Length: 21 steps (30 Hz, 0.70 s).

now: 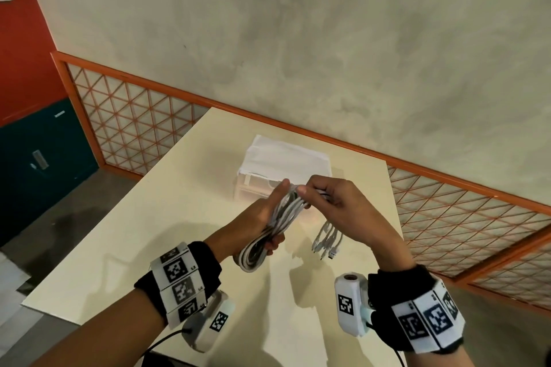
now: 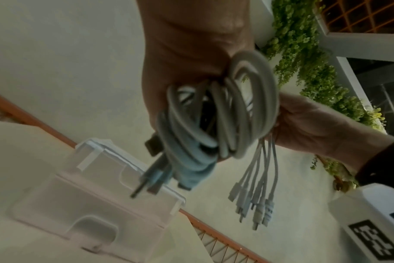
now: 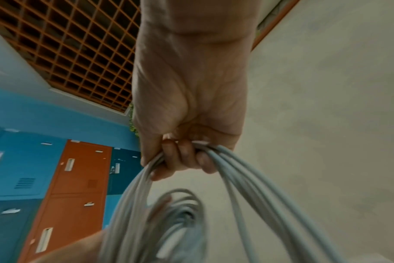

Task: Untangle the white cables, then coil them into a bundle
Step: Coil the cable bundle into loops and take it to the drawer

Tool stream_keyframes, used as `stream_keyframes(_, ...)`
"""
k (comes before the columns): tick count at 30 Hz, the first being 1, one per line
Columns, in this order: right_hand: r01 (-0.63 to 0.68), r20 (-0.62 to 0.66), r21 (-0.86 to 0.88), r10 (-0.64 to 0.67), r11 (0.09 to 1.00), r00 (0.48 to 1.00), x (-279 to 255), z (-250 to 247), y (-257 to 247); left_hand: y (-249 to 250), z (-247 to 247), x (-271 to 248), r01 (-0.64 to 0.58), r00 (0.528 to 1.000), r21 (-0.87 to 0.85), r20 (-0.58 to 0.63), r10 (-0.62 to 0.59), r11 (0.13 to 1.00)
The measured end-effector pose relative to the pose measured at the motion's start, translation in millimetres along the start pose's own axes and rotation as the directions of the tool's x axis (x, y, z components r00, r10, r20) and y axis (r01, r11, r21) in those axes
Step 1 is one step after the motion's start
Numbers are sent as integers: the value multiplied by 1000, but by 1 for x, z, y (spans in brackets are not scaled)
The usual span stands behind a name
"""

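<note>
1. Several white cables (image 1: 275, 222) are already wound into one long coil that you hold in the air above the table (image 1: 125, 247), near its middle, with the coil slanting from near-left up to far-right.
2. Your left hand (image 1: 262, 217) is wrapped round the coil's middle: the fingers reach up along its far side and the thumb closes on the near side, as the left wrist view shows with the loops (image 2: 225, 113) bunched in the palm.
3. Your right hand (image 1: 337, 199) pinches the upper, far end of the coil, its fingers curled tightly round the strands (image 3: 236, 170), knuckles turned up and wrist raised above the left one.
4. A cluster of loose plug ends (image 1: 326, 243) hangs below your right hand, clear of the coil and just above the tabletop; in the left wrist view they (image 2: 257, 201) dangle freely.
5. Just beyond your hands sits a translucent plastic box (image 1: 256, 188) with a folded white cloth (image 1: 286, 158) on top.
6. Bare tabletop lies to the left of the hands and on the near side; the table's right edge (image 1: 401, 217) runs just past your right wrist.
7. An orange lattice rail (image 1: 131, 125) and a plastered wall (image 1: 298, 39) stand beyond the far edge.
</note>
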State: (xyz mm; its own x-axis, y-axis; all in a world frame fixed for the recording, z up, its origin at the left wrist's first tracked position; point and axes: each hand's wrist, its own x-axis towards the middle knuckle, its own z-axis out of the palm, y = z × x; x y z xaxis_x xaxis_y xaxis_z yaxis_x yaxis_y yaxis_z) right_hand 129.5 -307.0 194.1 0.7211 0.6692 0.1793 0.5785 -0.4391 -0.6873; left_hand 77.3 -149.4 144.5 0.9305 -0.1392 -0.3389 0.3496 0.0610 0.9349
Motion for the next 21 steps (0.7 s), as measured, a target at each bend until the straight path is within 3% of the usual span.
stream_keyframes(4,34,-37,-53,-36,998,999,5,10,-7,-6,1,2,-22,999,120,41,17,993)
stream_keyframes(8,-42,-93,33,45,999,995,12,10,1,-4,2,1,9,995,133,93,-22,991)
stream_keyframes(12,-27,-127,14,29,1000,991,12,15,4,-7,-4,-3,18,981,134,190,-43,991)
stream_keyframes(17,-75,-142,147,96,986,985,15,19,4,-16,-7,-2,-93,989,267,132,59,959)
stream_keyframes(21,-80,-197,102,99,992,975,14,22,8,-18,-5,2,-83,995,211,73,70,974)
